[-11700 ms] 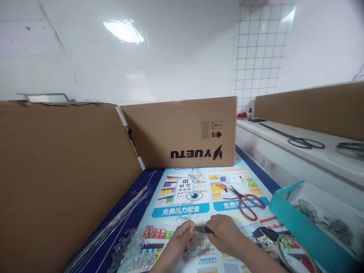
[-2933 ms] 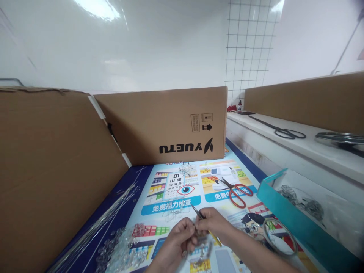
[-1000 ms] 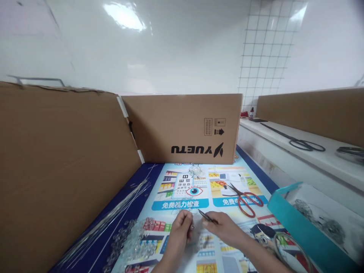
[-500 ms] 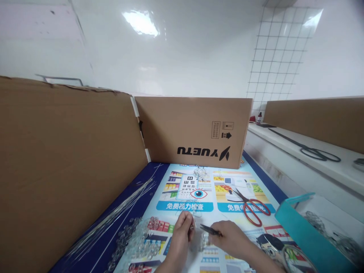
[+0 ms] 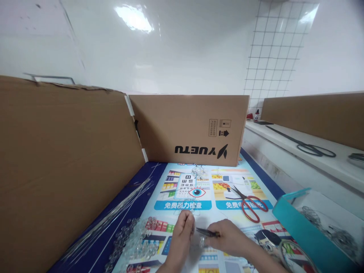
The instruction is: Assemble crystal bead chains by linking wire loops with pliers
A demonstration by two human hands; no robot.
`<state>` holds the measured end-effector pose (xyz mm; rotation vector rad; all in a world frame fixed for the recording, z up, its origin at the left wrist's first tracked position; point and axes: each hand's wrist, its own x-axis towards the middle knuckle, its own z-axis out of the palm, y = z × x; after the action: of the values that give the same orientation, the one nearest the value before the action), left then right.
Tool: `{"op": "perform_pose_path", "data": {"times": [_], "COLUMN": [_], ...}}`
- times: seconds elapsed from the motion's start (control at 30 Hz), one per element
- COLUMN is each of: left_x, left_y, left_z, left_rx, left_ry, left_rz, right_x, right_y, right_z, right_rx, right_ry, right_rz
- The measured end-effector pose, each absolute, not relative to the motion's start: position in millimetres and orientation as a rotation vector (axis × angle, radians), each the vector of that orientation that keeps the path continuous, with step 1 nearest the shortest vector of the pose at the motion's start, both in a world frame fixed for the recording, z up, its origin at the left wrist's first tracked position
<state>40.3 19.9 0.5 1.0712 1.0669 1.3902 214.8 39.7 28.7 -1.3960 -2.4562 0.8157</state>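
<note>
My left hand (image 5: 182, 229) is closed in a pinch on a thin wire piece, mostly hidden by the fingers. Clear beads (image 5: 202, 241) show just below, between my two hands; whether they are strung on that wire I cannot tell. My right hand (image 5: 227, 237) grips needle-nose pliers (image 5: 206, 231), the dark tips pointing left, close to the left fingertips. To the left of my hands lies a spread of loose clear beads (image 5: 139, 244). Beyond the left hand are faint pieces of beaded wire (image 5: 189, 204), and farther back a small clear beaded cluster (image 5: 197, 171).
Long straight wires (image 5: 110, 217) lie along the left side. Red-handled scissors (image 5: 253, 208) rest on the right of the printed mat. A turquoise box (image 5: 307, 231) with wire coils (image 5: 338, 235) stands at the right. Cardboard panels (image 5: 187, 129) wall the left and back.
The pliers have moved left, bringing their tips to my left fingertips. The whole view has shifted slightly.
</note>
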Motion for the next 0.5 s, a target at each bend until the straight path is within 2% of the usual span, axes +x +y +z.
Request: {"op": "perform_pose_path", "data": {"times": [0.5], "left_x": [38.6], "left_y": [18.0], "left_z": [0.7], "left_rx": [1.371], "left_ry": [1.218], "left_rz": [1.385], "right_x": [215.1], "right_y": [40.1], "right_z": [24.4], "right_rx": [-1.407], "right_ry": [-2.557], "right_rz": [0.598]}}
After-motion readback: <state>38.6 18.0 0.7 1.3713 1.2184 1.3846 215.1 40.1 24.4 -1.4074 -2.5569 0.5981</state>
